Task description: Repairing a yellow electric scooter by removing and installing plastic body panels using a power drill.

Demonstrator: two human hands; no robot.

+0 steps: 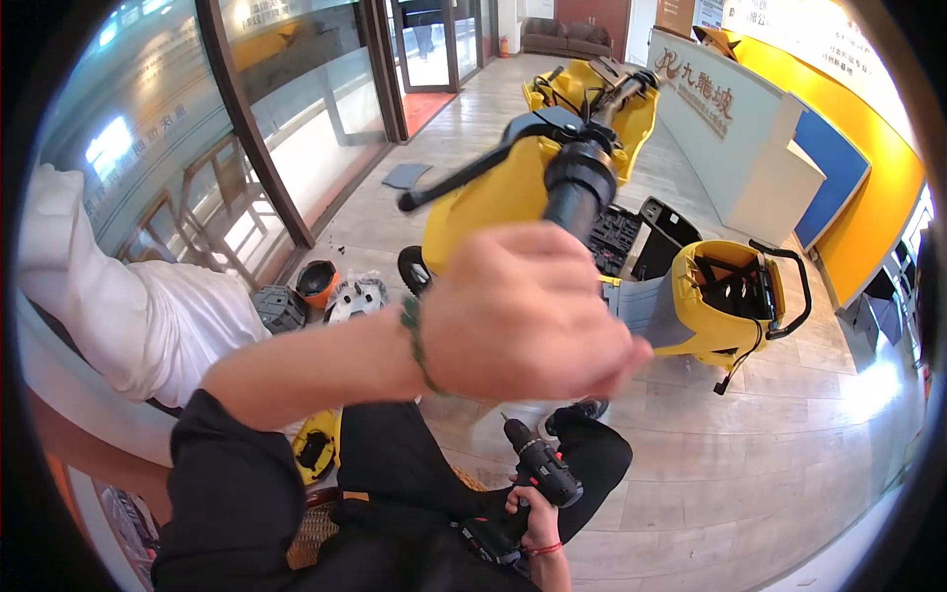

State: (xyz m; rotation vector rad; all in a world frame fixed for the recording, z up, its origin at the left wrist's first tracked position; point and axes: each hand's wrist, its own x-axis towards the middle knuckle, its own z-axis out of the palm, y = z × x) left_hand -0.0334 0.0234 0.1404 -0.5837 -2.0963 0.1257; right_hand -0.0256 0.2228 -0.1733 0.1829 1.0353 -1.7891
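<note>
Large and close in the middle is my left hand (528, 316), slightly blurred, with a green beaded bracelet at its wrist. Its fingers are curled round the black handlebar grip (574, 197) of a yellow scooter; the grip's near end is hidden behind the hand. A black brake lever (464, 178) sticks out to the left of the grip. Low down, beside my right leg, my right hand (538, 518) with a red cord bracelet is closed round the handle of a black cordless drill (547, 472). The drill's bit points up and to the left.
Right of the scooter's middle lies an open black tool case (636, 237). The scooter's yellow rear body (705, 335) has an open compartment and a dangling cable. On the left are an orange-black round part (317, 283), a grey box (278, 308) and a person's white sleeve (187, 321).
</note>
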